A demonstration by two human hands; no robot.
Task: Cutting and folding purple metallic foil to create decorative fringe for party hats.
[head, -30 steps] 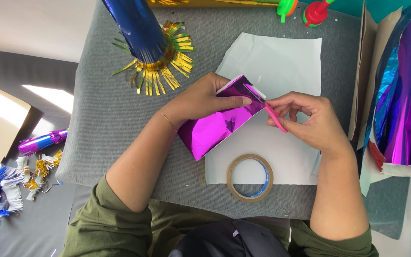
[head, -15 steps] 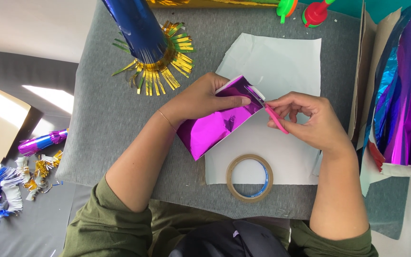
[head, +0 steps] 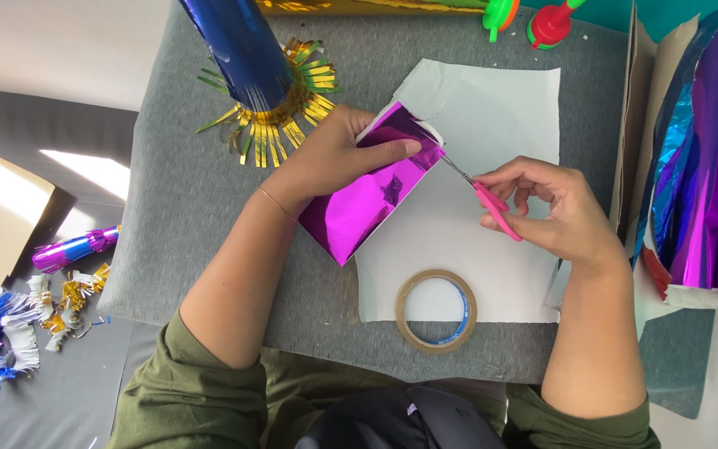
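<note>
Head view: the left hand [head: 326, 162] clamps the folded magenta foil [head: 367, 199], thumb on top and fingers over its upper corner, pinning it to the grey pad [head: 168, 191]. The foil lies partly on the white sheet [head: 492, 108] and partly off its left edge, just above and left of the tape roll [head: 436, 310]. The right hand [head: 558, 212] is closed around pink scissors [head: 488, 199]; their blade tips sit at the foil's right corner, up and right of the tape roll.

The step looks like trimming or fringing the foil edge. By my read, the next cut calls for the left hand to keep the foil taut while the blades open and bite into that corner.

The foil's long axis runs diagonally, from its low corner near the tape roll's upper left up to the corner at the blades. The scissors point up-left, handles toward the right hand's palm. Far above the tape roll stands a blue cone [head: 243, 50] with gold fringe [head: 292, 108].
</note>
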